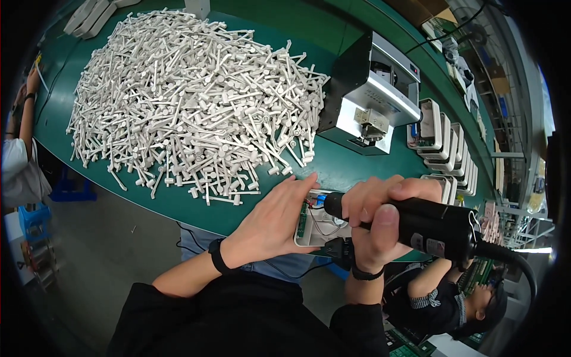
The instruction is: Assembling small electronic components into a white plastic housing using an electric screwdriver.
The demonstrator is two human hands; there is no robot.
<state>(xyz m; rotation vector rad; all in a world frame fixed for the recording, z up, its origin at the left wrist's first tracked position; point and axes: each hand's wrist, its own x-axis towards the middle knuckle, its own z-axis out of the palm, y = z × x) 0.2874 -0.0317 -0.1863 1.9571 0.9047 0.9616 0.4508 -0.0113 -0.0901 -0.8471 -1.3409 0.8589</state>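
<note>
My left hand [270,219] steadies a small white plastic housing [315,239] at the front edge of the table, its fingers along the housing's left and far side. Inside the housing are a green circuit board [302,222], thin wires and a blue part. A black electric screwdriver [437,227] lies in my right hand [380,223], fingers and thumb wrapped round its body. Its nose points left over the housing, and a thick cord runs from its back end. My right fingers hide the middle of the tool, and where its tip touches cannot be seen.
A big heap of white plastic stems [196,101] covers much of the green table [232,219]. Behind the housing stands a black and silver machine [375,98]. White housings [452,149] are stacked at the right. A co-worker [440,303] sits at lower right; another person's arm [28,110] is at far left.
</note>
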